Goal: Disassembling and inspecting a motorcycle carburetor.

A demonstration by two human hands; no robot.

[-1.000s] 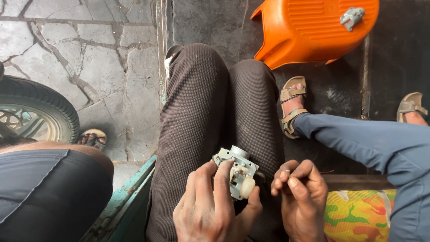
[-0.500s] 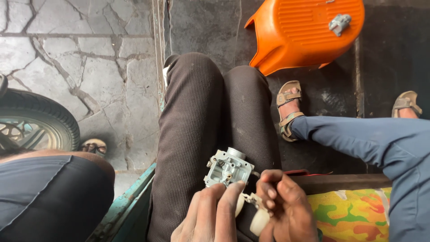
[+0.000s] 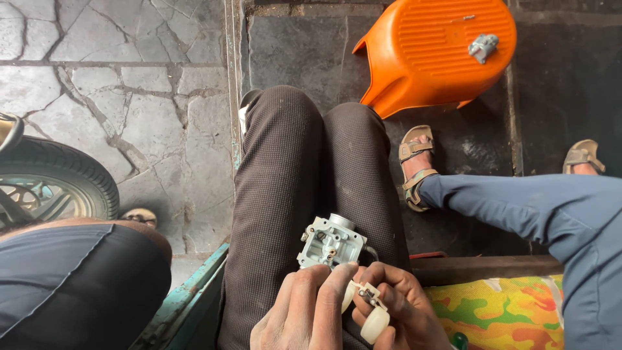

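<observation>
small metal engine part held over the lap

the grey metal part point(image 3: 329, 242) sits above the person's knees, open side up. the left hand point(image 3: 304, 311) has its grip closed on the part's near edge. the right hand point(image 3: 402, 311) pinches a white float piece point(image 3: 368, 310) just beside it. it seems best to hold the part still and level and keep the little piece straight. a metal bit point(image 3: 483, 47) lies on an orange stool point(image 3: 440, 52) well apart. another person's leg point(image 3: 518, 207) and a tyre point(image 3: 58, 181) crowd both sides.

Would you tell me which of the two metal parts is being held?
The open carburettor body over the lap, gripped by the left hand; the smaller part lies untouched on the orange stool.
</observation>
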